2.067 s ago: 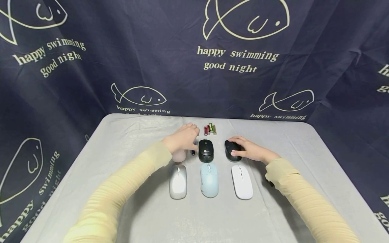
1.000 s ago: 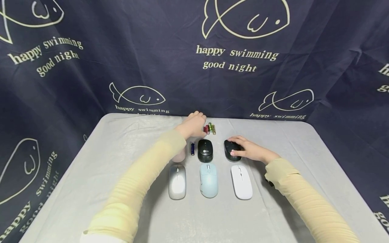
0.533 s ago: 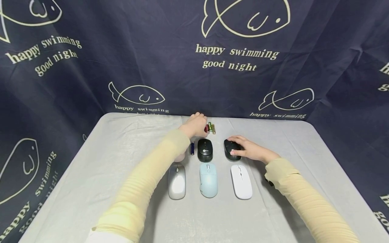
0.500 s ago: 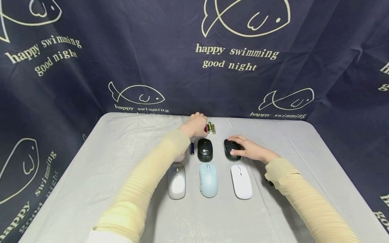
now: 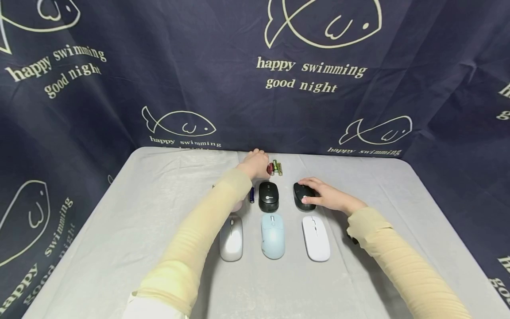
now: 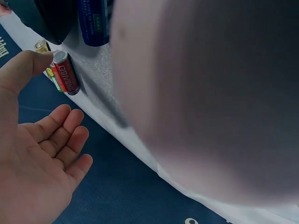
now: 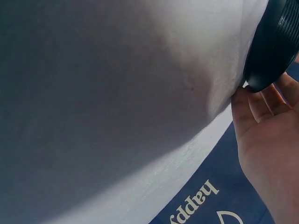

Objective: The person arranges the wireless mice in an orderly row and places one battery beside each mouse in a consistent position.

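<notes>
In the head view my left hand lies just left of several small batteries at the table's far side. The left wrist view shows that hand's thumb overlapping the edge of a red battery; its other fingers are loosely bent and hold nothing. My right hand grips a black computer mouse, fingers on its far side and thumb at the near side. The right wrist view shows fingertips against the mouse's edge. A blue battery lies beside another black mouse. My left sleeve mostly hides a pink mouse.
Nearer me stand a silver mouse, a light blue mouse and a white mouse in a row. A dark cloth with fish prints hangs behind the grey-white table.
My left hand has moved away from over the pink mouse and blue battery, to the far right beside the batteries, and has since stayed nearly there. The right hand has kept its place.
</notes>
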`<control>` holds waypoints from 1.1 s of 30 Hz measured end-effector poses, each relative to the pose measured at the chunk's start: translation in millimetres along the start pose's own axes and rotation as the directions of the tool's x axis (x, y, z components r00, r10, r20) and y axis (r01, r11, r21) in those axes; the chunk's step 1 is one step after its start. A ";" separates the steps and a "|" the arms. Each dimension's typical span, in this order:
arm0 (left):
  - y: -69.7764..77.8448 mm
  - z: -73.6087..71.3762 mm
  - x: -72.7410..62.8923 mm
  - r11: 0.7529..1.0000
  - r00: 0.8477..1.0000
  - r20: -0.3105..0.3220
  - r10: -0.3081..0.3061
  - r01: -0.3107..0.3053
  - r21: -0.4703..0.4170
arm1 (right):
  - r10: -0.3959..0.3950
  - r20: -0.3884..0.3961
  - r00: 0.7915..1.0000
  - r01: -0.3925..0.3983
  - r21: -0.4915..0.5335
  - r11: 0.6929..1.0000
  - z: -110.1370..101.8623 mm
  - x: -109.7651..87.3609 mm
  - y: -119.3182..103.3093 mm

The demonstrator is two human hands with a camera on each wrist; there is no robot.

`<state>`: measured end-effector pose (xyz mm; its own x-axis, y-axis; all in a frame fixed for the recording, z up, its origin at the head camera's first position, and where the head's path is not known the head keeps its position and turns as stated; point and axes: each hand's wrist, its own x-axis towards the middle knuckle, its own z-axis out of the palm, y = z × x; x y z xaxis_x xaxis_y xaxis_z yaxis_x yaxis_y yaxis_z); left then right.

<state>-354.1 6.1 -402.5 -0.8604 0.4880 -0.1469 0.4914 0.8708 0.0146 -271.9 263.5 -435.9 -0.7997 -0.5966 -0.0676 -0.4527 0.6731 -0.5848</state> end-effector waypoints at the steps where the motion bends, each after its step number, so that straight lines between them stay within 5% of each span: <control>1: 1.0 -0.4 0.4 1.000 1.000 0.002 0.003 -0.003 -0.006 | 0.001 -0.001 1.000 -0.001 0.004 1.000 -0.1 -0.2 -0.2; 33: 10.9 2.4 5.7 0.998 0.997 0.075 -0.015 0.010 0.065 | 0.022 -0.002 1.000 -0.022 0.020 1.000 1.0 -0.7 0.6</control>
<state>-353.3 18.2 -405.5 -0.8551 0.4689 -0.2212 0.4903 0.8700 -0.0513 -271.2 263.9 -437.1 -0.8100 -0.5811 -0.0790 -0.4273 0.6770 -0.5992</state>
